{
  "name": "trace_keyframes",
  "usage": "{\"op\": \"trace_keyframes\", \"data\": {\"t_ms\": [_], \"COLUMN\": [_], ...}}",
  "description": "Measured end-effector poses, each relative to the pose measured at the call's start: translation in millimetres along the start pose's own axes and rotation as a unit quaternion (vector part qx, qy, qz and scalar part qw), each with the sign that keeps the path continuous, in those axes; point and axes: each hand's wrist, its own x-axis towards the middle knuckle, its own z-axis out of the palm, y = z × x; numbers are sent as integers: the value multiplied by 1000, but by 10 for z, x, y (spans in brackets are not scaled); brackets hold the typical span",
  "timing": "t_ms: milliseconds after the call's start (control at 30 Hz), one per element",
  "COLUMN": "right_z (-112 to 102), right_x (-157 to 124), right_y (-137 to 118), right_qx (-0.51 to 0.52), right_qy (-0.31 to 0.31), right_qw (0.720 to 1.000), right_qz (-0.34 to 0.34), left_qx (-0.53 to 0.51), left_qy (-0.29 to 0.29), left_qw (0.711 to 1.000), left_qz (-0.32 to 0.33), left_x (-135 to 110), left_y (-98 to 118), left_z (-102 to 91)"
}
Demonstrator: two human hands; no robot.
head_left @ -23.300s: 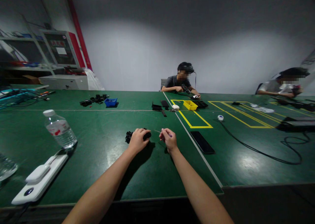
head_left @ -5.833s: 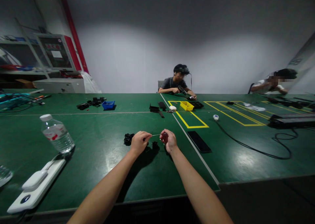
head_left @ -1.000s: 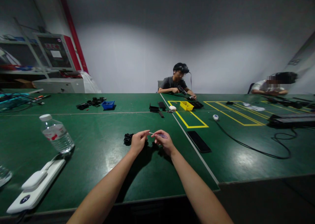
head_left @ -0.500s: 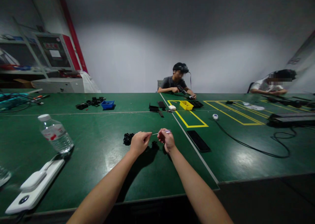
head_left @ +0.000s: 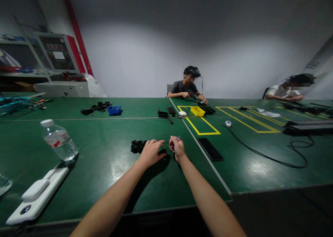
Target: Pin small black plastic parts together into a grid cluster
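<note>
My right hand is closed around a slim screwdriver with a pale purplish handle; its thin shaft points left and down. My left hand is open, thumb and forefinger apart, beside a small black part on the table. The fingers partly cover that part, so I cannot tell whether they touch it. Just left of this hand stands a cluster of black plastic parts, partly hidden behind the knuckles.
On the green table are a water bottle, a white power strip and a black phone. Farther back stand a blue bin and a yellow bin. A cable curves at right. Two people sit opposite.
My left hand has let go of the screwdriver's tip, opened its fingers and lowered toward the small black part. The screwdriver's shaft now tilts downward in my right hand.
</note>
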Motion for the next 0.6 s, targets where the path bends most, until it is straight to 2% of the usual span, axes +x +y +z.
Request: {"op": "trace_keyframes", "data": {"t_ms": [300, 600], "right_z": [6, 9], "right_x": [-7, -18], "right_y": [18, 5], "right_qx": [-33, -24], "right_qy": [-18, -6], "right_qw": [999, 1000], "right_qz": [0, 10], "left_qx": [28, 9], "left_qy": [-30, -13], "left_qw": [999, 1000], "left_qz": [10, -12], "left_x": [-12, 1], "left_y": [27, -22], "left_z": [28, -8]}}
